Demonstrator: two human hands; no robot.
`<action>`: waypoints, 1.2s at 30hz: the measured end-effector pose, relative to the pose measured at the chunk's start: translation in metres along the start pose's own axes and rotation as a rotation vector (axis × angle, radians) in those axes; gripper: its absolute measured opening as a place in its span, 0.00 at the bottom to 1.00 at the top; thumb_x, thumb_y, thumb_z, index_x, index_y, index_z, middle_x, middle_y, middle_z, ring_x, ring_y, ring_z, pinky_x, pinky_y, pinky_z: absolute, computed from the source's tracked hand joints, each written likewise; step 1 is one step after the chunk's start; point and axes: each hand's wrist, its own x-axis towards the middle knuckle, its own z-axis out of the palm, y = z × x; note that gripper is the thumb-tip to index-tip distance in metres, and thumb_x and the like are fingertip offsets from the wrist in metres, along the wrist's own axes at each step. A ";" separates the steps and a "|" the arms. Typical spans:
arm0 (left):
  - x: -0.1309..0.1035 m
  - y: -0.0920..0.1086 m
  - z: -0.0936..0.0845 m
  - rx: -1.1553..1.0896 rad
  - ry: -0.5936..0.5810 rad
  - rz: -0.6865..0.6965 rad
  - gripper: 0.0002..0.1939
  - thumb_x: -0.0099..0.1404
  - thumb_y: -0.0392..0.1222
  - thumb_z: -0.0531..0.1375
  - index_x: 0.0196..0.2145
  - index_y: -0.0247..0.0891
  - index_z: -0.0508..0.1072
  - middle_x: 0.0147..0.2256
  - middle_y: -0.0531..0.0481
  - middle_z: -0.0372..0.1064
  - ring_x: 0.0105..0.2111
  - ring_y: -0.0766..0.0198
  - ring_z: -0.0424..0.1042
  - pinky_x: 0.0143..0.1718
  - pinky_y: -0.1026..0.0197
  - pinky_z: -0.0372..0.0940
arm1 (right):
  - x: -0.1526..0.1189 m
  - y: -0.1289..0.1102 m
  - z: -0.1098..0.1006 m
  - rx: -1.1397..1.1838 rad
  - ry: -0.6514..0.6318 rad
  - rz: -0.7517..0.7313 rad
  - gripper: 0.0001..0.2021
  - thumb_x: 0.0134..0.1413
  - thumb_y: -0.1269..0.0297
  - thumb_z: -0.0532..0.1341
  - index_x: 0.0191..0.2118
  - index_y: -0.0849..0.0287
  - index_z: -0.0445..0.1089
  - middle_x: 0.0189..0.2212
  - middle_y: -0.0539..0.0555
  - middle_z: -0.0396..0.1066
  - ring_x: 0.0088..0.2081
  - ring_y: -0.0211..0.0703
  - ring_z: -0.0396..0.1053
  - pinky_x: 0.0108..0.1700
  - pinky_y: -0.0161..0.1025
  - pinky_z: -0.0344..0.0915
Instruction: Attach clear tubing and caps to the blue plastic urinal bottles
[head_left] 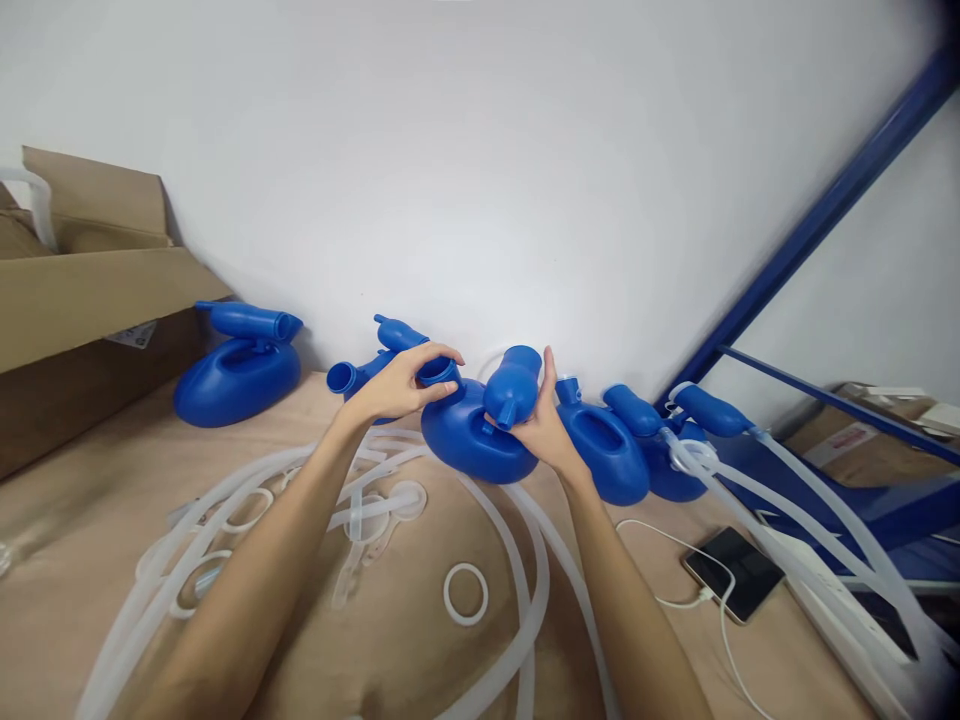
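My left hand (401, 382) is closed around the neck of a blue plastic urinal bottle (476, 445), its thumb and fingers on the open round mouth. With my right hand (546, 425) I hold a blue bulb-shaped funnel piece (514, 388) just above that bottle's handle. The piece's narrow spout points down toward me and its wide end faces the wall. A white sealing ring (466, 594) lies on the table in front of the bottle. Clear soft tubes (517, 550) curve beneath and between my forearms.
More blue bottles stand along the wall: one at left (240, 385), one at right (606, 452). Clear tubes run from funnel pieces (709, 408) at right. A phone (733, 573) with a white cable lies right; a cardboard box (97, 310) stands left. A blue metal frame (810, 230) slants at right.
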 end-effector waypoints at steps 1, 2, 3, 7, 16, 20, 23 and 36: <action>-0.001 0.002 -0.002 0.000 -0.001 -0.012 0.20 0.67 0.53 0.61 0.51 0.40 0.74 0.50 0.46 0.73 0.46 0.53 0.72 0.41 0.58 0.68 | -0.001 -0.004 0.001 0.009 0.013 -0.009 0.71 0.47 0.47 0.75 0.75 0.50 0.16 0.70 0.66 0.56 0.66 0.59 0.64 0.69 0.58 0.59; -0.002 0.003 -0.004 -0.012 -0.011 -0.037 0.20 0.67 0.54 0.60 0.51 0.40 0.74 0.48 0.46 0.73 0.44 0.54 0.73 0.41 0.57 0.69 | -0.001 -0.009 0.003 0.017 0.010 -0.017 0.68 0.48 0.47 0.75 0.76 0.48 0.19 0.72 0.64 0.52 0.69 0.59 0.60 0.69 0.58 0.59; -0.003 0.003 -0.006 -0.036 -0.031 -0.070 0.19 0.68 0.54 0.60 0.50 0.40 0.73 0.47 0.47 0.73 0.41 0.55 0.74 0.40 0.57 0.69 | -0.002 -0.013 0.004 0.024 -0.006 -0.023 0.64 0.50 0.46 0.73 0.77 0.47 0.25 0.73 0.62 0.48 0.70 0.59 0.57 0.70 0.57 0.58; -0.007 -0.004 -0.015 -0.150 -0.186 -0.199 0.18 0.64 0.53 0.62 0.48 0.41 0.71 0.44 0.47 0.73 0.37 0.54 0.75 0.36 0.56 0.72 | -0.001 -0.021 0.011 0.031 -0.124 -0.022 0.52 0.53 0.49 0.72 0.75 0.45 0.41 0.75 0.57 0.46 0.71 0.59 0.54 0.71 0.57 0.57; -0.007 -0.014 -0.008 0.012 -0.228 -0.228 0.25 0.67 0.55 0.59 0.57 0.41 0.71 0.52 0.44 0.75 0.54 0.50 0.73 0.55 0.53 0.68 | -0.003 -0.010 0.019 -0.016 -0.232 -0.027 0.55 0.55 0.58 0.71 0.77 0.44 0.34 0.70 0.60 0.58 0.61 0.54 0.71 0.64 0.54 0.66; -0.004 -0.001 0.002 -0.061 -0.131 -0.243 0.30 0.72 0.58 0.54 0.66 0.42 0.65 0.59 0.44 0.72 0.59 0.49 0.70 0.60 0.53 0.64 | -0.007 -0.018 0.021 -0.096 -0.316 -0.045 0.65 0.43 0.55 0.77 0.77 0.47 0.32 0.68 0.63 0.61 0.65 0.60 0.65 0.66 0.58 0.62; 0.000 0.005 0.010 -0.122 -0.076 -0.166 0.25 0.73 0.58 0.53 0.56 0.40 0.75 0.58 0.45 0.74 0.59 0.49 0.69 0.61 0.54 0.61 | -0.009 -0.020 0.028 -0.139 -0.322 -0.030 0.75 0.34 0.54 0.81 0.77 0.49 0.27 0.66 0.66 0.63 0.64 0.64 0.67 0.65 0.62 0.62; 0.003 -0.022 0.014 -0.524 0.212 -0.489 0.23 0.56 0.60 0.69 0.25 0.37 0.69 0.28 0.53 0.67 0.31 0.64 0.68 0.36 0.61 0.66 | -0.003 -0.015 0.027 -0.035 -0.315 -0.091 0.34 0.63 0.49 0.63 0.71 0.53 0.60 0.61 0.59 0.72 0.57 0.54 0.74 0.60 0.51 0.69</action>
